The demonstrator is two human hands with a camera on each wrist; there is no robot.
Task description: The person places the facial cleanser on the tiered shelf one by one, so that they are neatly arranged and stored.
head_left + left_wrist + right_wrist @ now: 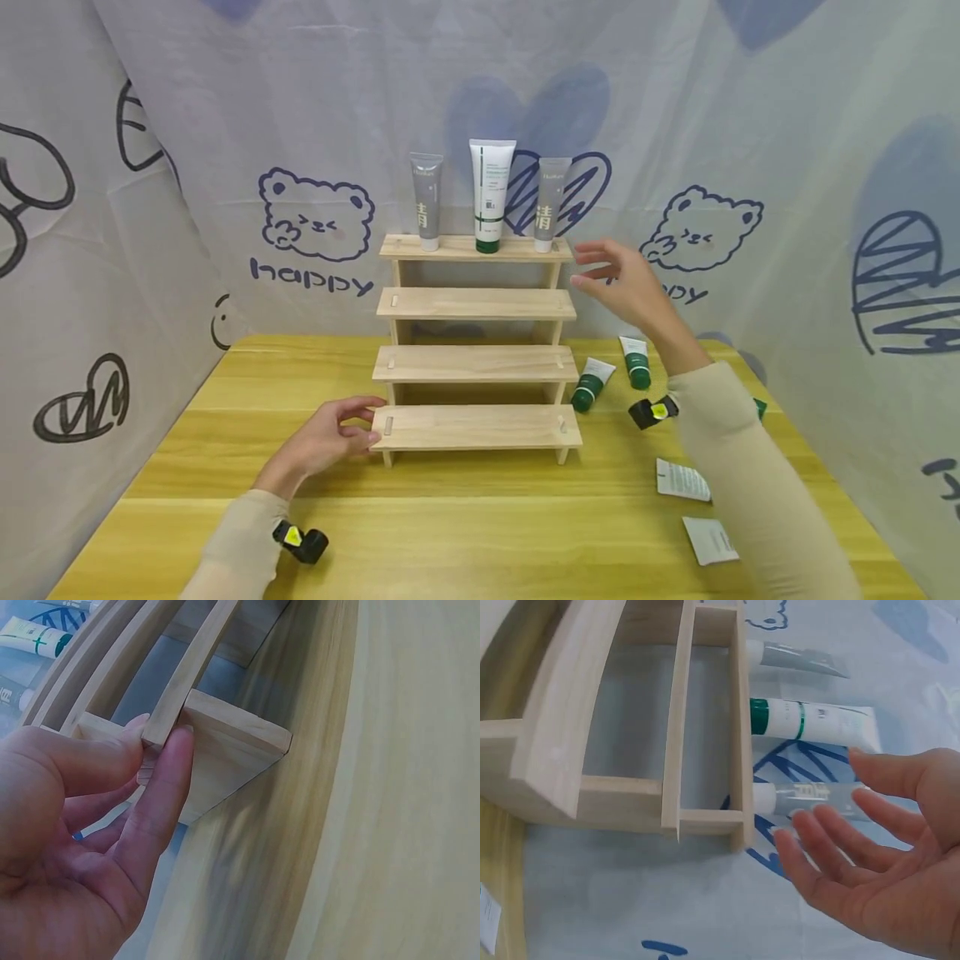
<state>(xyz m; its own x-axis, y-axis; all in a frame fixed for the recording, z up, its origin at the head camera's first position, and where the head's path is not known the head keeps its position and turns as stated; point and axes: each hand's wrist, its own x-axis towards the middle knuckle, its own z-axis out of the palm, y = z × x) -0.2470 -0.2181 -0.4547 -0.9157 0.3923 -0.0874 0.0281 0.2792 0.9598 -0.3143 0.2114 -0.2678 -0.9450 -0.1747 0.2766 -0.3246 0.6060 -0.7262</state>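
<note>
Wooden tiered shelf is stood on the counter, its lowest board pinched at the left end by the left grip. On its top board, a white tube is flanked by two grey tubes. Near these, the right grip is held with fingers loosely spread and nothing grasped. Green-and-white tubes are laid nearby.

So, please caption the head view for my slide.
Left hand pinches the bottom shelf of a four-tier wooden display rack; right hand hovers empty near three upright squeeze tubes on top.
</note>
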